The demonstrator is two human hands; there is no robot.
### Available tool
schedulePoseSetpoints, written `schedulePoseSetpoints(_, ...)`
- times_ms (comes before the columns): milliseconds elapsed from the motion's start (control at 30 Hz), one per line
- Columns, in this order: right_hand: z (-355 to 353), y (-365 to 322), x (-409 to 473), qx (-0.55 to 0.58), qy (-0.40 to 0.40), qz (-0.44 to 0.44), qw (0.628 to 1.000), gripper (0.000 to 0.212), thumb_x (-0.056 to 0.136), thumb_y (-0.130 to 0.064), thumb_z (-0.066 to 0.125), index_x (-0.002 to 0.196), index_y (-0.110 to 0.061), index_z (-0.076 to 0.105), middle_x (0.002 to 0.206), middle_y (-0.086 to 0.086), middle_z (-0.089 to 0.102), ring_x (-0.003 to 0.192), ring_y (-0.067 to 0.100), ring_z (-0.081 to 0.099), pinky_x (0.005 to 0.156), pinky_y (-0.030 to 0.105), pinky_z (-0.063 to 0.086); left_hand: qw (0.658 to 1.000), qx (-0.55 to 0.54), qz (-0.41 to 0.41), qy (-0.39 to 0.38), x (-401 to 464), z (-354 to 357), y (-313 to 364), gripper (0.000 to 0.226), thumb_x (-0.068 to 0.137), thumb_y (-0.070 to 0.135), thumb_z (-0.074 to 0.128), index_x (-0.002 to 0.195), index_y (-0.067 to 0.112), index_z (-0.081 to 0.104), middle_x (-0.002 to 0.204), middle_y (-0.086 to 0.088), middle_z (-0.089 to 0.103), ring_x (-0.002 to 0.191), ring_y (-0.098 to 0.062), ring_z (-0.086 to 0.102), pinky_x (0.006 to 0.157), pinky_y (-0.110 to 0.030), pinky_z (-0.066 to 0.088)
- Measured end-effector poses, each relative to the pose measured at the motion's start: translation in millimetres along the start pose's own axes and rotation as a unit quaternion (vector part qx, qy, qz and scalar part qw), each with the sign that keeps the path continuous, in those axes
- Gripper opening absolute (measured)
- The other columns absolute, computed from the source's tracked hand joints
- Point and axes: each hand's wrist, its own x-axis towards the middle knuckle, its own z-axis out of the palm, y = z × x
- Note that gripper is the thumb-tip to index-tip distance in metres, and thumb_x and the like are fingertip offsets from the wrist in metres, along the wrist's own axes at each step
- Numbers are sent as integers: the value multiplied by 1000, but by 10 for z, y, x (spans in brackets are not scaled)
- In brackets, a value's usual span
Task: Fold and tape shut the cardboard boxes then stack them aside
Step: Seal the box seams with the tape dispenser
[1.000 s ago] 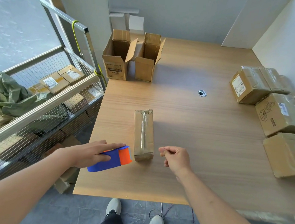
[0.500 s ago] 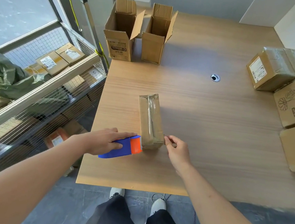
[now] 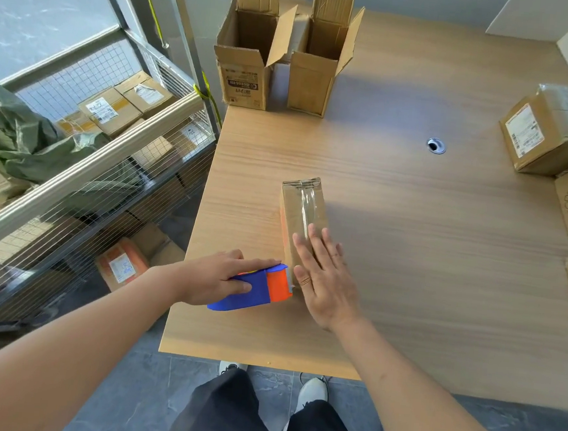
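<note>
Wooden table (image 3: 409,260) holds narrow taped box (image 3: 301,213) near front-left, long axis running away from person. Right hand (image 3: 322,273) lies flat, fingers spread, pressing its near end, nearer hand. Left hand (image 3: 215,278) grips tape dispenser (image 3: 255,290), touching box's near end.

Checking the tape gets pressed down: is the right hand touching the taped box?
Touching. The head view shows the right hand lying flat, fingers straight, on top of the taped box at its near end.
</note>
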Motion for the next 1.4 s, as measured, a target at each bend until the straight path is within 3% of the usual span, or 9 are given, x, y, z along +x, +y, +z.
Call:
schedulePoseSetpoints(200, -8, 5, 22, -32, -21, 5, 999, 61, 106, -58, 2, 164, -37, 9, 172, -6, -2, 158, 14, -11, 128, 47, 7, 997, -78, 4, -10, -172, 108, -246, 64, 109, 33, 45, 141, 79, 15, 117, 4, 49, 105, -20, 54, 99, -42, 45)
schedulePoseSetpoints(500, -113, -34, 38, -48, -92, 19, 994, 71, 98, -71, 6, 161, -43, -11, 169, -10, -22, 152, 10, -28, 128, 44, -5, 999, -22, -38, 6, -9, 182, -128, 52, 108, 43, 35, 150, 67, 14, 114, 3, 51, 99, -15, 52, 91, -39, 40)
schedulePoseSetpoints(667, -100, -42, 53, -81, -100, 24, 991, 74, 95, -75, 5, 159, -43, -16, 168, -9, -23, 153, 12, -29, 127, 43, -8, 998, -52, -35, -3, 131, 236, -4, 46, 108, 42, 36, 152, 54, 26, 130, 3, 58, 111, -21, 54, 95, -41, 38)
schedulePoseSetpoints(800, -86, -76, 62, -85, -91, 20, 992, 75, 95, -71, 8, 160, -40, -10, 170, -5, -16, 155, 17, -21, 127, 43, -7, 996, -45, -75, -16, 181, 144, -53, 32, 106, 46, 34, 137, 45, 45, 120, 5, 62, 108, -24, 57, 102, -47, 41)
schedulePoseSetpoints(900, -102, -134, 85, -85, -100, 36, 991, 80, 92, -68, 9, 163, -34, -4, 171, -2, -12, 156, 18, -19, 126, 40, -11, 995, -51, -85, -9, 115, 130, -182, 32, 106, 44, 34, 135, 42, 47, 120, 4, 63, 109, -23, 58, 104, -47, 41)
schedulePoseSetpoints(1000, -139, -236, 133, -85, -85, 45, 992, 77, 94, -58, 28, 164, -29, 12, 172, 4, 1, 159, 24, -8, 126, 41, -10, 992, -94, -87, 11, -6, 69, -219, 37, 108, 45, 35, 145, 47, 40, 128, 8, 61, 114, -19, 58, 105, -44, 41)
schedulePoseSetpoints(1133, -278, -304, 204, -95, -67, 36, 993, 72, 89, -29, 62, 154, -21, 34, 168, 8, 23, 158, 29, 10, 127, 41, -10, 989, -135, -53, 38, -158, -57, -278, 46, 106, 47, 42, 145, 65, 26, 117, 11, 68, 101, -17, 66, 98, -43, 51)
schedulePoseSetpoints(1267, -505, -207, 259, -133, -96, -4, 986, 84, 77, -2, 64, 150, -22, 28, 161, 2, 27, 157, 24, 14, 126, 40, -13, 982, -178, -31, 46, -306, -226, -231, 51, 106, 41, 50, 139, 73, 30, 109, 15, 69, 98, -12, 68, 93, -38, 54)
schedulePoseSetpoints(1400, -671, -74, 267, -174, -126, -60, 975, 111, 64, 8, 68, 155, -32, 18, 146, -1, 30, 148, 23, 29, 129, 44, 1, 980, -191, -19, 58, -420, -376, -194, 59, 102, 39, 60, 137, 77, 31, 113, 3, 63, 100, -18, 66, 91, -35, 53)
